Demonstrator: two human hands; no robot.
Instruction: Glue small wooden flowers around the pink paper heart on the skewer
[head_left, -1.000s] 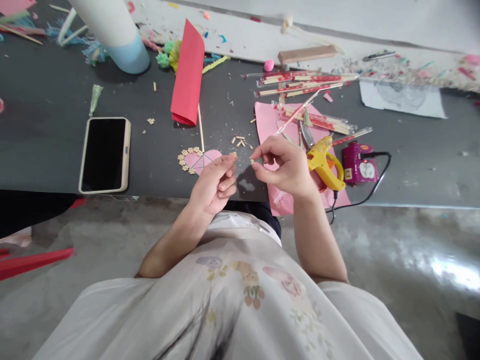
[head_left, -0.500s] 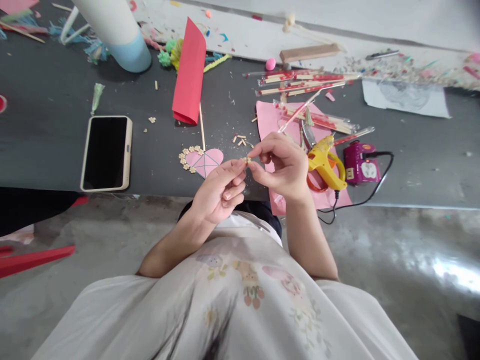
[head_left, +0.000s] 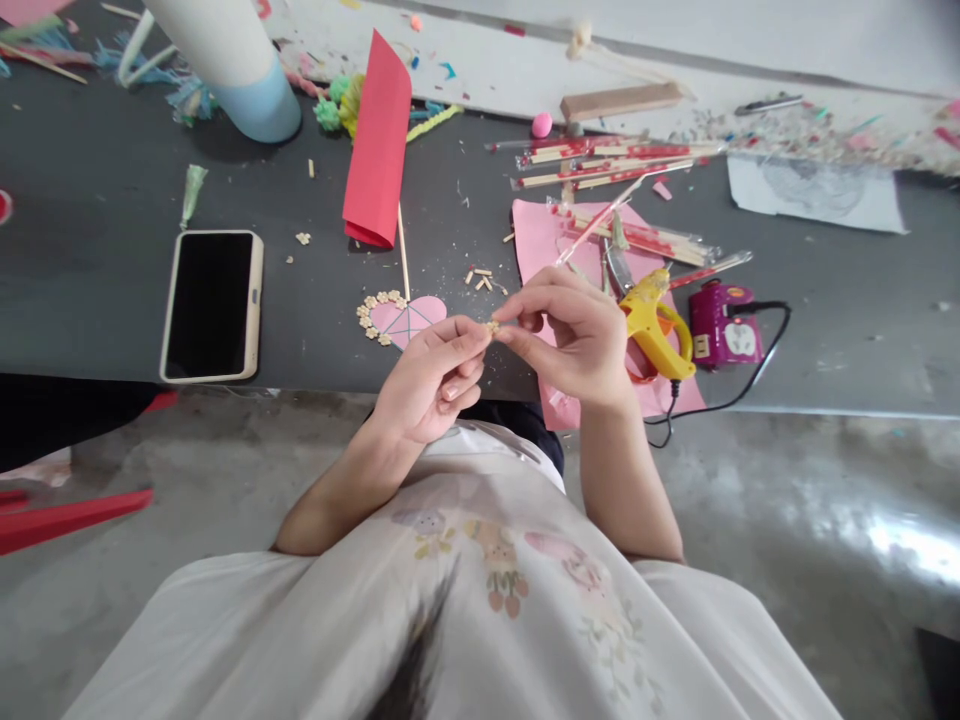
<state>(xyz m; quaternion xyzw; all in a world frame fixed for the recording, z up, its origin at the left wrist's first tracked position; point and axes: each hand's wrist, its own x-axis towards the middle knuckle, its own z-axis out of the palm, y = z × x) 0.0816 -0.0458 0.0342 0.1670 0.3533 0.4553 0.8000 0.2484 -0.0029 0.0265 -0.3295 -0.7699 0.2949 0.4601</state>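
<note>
Tiny tan piece [head_left: 493, 327] is being held up in front of the tummy, near the close edge of the dark table [head_left: 315, 340], right where two hands are meeting (it is so small that I cannot tell if it is one bit or two). The left hand [head_left: 431, 378] is pinching it with the thumb and a finger, and its other fingers are curling in. The right hand [head_left: 576, 335] is pinching it too, from the other side, with its thumb and finger making a narrow gap.

Just past the left hand, a pink paper heart [head_left: 412, 318] is lying flat, with dark lines crossing it. Small tan flowers [head_left: 365, 318] are sitting along its left and top left edge. A thin stick [head_left: 403, 265] is reaching away from the heart, and its far end is hiding at a folded red paper [head_left: 377, 150]. Some short little sticks [head_left: 481, 274] are lying near the hands.

Beside the right hand, a yellow glue gun [head_left: 651, 325] is resting on a pink sheet [head_left: 531, 235], and a purple box [head_left: 724, 330] is sitting next to it. On the left, a phone [head_left: 211, 306] is lying with its dark screen facing up
</note>
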